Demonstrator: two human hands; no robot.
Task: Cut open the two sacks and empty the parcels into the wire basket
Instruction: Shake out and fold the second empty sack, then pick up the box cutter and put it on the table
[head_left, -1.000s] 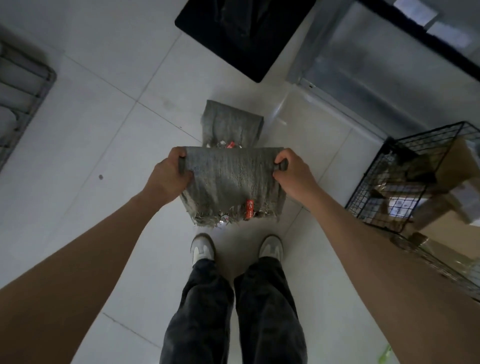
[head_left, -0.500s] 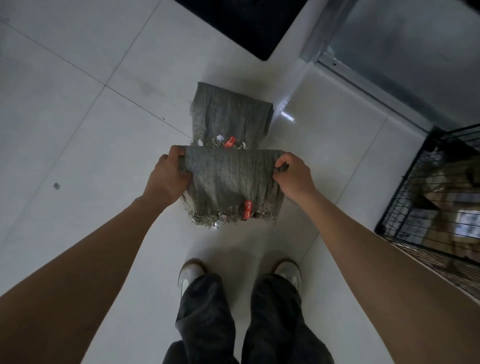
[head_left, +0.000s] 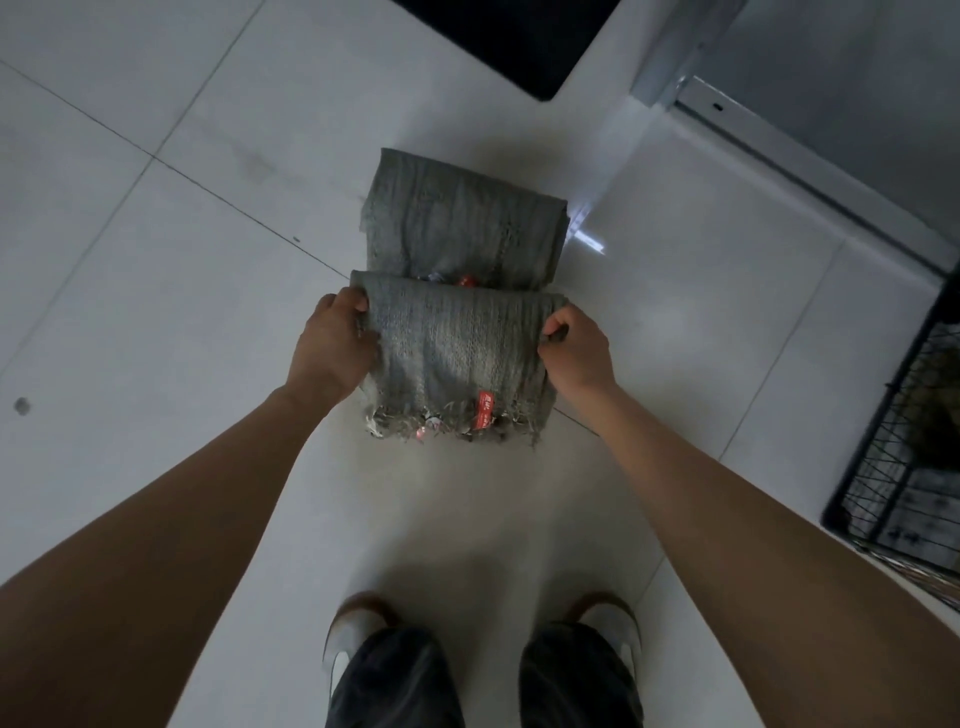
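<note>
A folded grey woven sack (head_left: 457, 353) with a frayed lower edge and a red label hangs above the tiled floor between my two hands. My left hand (head_left: 332, 348) grips its left fold and my right hand (head_left: 576, 348) grips its right fold. Just beyond it, a second folded grey sack (head_left: 462, 218) lies flat on the floor. The black wire basket (head_left: 904, 457) stands at the right edge, with parcels showing dimly through its mesh.
A black mat (head_left: 519, 41) lies on the floor at the top. A grey metal cabinet or frame (head_left: 810, 104) fills the upper right. My two shoes (head_left: 353, 639) stand on the white tiles at the bottom.
The view has tilted and shifted: my feet slid toward the bottom edge and the basket moved further off to the right. The held sack now sits closer to the sack on the floor.
</note>
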